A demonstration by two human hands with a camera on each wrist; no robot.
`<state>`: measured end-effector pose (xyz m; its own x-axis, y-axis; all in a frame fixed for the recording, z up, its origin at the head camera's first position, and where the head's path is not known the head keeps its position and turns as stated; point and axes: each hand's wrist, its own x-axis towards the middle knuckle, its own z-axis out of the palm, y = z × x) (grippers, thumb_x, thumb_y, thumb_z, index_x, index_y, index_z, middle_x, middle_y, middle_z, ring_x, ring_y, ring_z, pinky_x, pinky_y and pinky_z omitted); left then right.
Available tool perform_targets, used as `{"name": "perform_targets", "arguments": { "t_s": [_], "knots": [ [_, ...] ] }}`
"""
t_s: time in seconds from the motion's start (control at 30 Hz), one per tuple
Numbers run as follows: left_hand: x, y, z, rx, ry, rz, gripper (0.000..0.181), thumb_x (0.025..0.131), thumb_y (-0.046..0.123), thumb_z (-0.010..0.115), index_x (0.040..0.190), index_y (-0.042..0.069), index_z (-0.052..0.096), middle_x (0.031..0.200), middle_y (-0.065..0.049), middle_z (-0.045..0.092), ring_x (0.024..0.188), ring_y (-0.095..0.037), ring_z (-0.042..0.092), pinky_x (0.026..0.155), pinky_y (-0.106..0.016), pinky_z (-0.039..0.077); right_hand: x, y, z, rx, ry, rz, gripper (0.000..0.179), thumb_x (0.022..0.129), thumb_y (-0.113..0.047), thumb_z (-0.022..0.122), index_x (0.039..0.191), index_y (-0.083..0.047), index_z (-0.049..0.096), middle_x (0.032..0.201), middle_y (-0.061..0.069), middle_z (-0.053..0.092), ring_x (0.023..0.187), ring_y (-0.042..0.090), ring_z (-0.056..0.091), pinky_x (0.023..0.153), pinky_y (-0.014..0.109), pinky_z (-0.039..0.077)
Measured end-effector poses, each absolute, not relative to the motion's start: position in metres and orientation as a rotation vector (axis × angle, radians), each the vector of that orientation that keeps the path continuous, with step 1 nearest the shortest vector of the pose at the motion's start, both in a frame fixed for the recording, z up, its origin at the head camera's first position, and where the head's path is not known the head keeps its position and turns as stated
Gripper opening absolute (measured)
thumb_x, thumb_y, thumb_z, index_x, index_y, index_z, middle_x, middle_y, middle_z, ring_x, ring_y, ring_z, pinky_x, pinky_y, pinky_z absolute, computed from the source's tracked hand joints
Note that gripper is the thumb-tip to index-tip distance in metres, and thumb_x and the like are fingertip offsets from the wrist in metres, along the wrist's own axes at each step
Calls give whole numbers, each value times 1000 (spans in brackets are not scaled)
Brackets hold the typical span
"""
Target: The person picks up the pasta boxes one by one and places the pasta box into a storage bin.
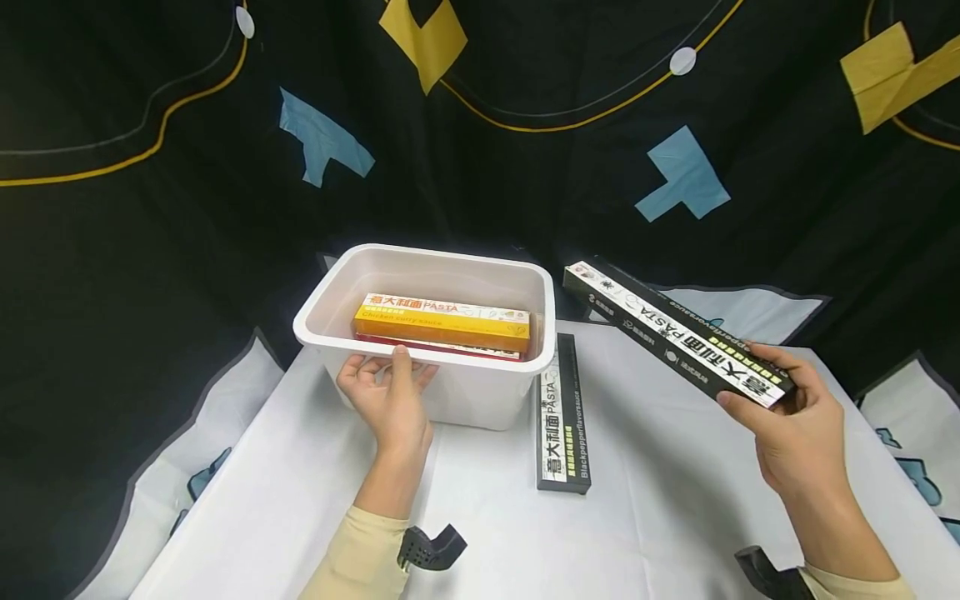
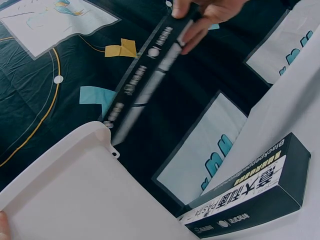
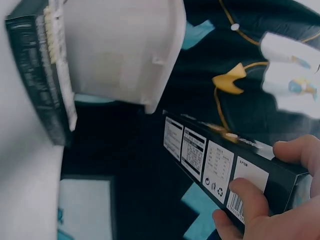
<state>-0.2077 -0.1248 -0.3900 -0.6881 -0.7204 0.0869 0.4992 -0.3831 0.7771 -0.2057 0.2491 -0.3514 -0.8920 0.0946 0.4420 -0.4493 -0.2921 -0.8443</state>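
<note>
My left hand (image 1: 390, 400) grips the near rim of a white plastic bin (image 1: 435, 387), thumb over the edge and fingers beneath it. Inside the bin a yellow chicken curry pasta box (image 1: 442, 325) lies on top of a red-edged box (image 1: 450, 346). My right hand (image 1: 798, 425) holds a black pasta box (image 1: 675, 333) by its near end, raised above the table and slanting up toward the bin's right side. Another black pasta box (image 1: 562, 425) lies on the table right beside the bin. In the right wrist view, fingers press the held box's (image 3: 205, 160) printed side.
A white cloth covers the table (image 1: 495, 533). Behind it hangs a black curtain (image 1: 525, 192) patterned with yellow and blue shapes. Dark camera mounts (image 1: 431, 550) are worn on both wrists.
</note>
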Motion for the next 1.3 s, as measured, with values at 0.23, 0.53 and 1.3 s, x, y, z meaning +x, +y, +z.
{"name": "perform_targets", "arguments": {
  "t_s": [0.23, 0.53, 1.3],
  "knots": [
    [-208, -124, -389, 348, -1054, -2103, 48, 96, 5, 60, 126, 12, 24, 119, -17, 42, 91, -35, 63, 77, -45, 59, -215, 224, -336, 590, -1702, 2283, 66, 71, 37, 55, 132, 13, 42, 140, 23, 36, 118, 27, 52, 88, 28, 52],
    [-209, -126, -391, 356, -1041, -2110, 48, 96, 3, 59, 126, 11, 23, 117, -20, 41, 84, -30, 61, 75, -48, 59, -233, 180, -334, 739, -1872, 2333, 60, 73, 30, 63, 127, 10, 46, 141, 24, 36, 113, 26, 54, 87, 30, 55],
    [-209, -126, -390, 350, -1006, -2112, 46, 95, -1, 57, 125, 10, 23, 115, -19, 41, 79, -27, 61, 74, -49, 59, -290, 72, -332, 885, -2404, 2234, 59, 71, 12, 72, 125, -3, 55, 123, 18, 55, 104, 32, 61, 87, 35, 56]
  ]
}}
